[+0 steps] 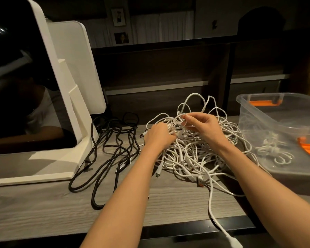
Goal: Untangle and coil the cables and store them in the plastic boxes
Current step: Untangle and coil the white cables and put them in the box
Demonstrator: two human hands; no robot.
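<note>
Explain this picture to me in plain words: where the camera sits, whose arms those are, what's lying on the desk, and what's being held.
There is no machine here. One camera, worn on a person's head, looks down at their own bare arms. On the wooden desk lies a tangled pile of white cables, with loose black cables to its left. The left hand has a grip on a bunch of white cable; the right hand pinches a white loop lifted from the pile. On the right stands a clear plastic box with orange clips, a few white cables already inside. A white-framed screen stands on the left.

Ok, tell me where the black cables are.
In the head view the black cables lie loose on the wooden desk, left of the white tangle, beside the white machine's base.
</note>
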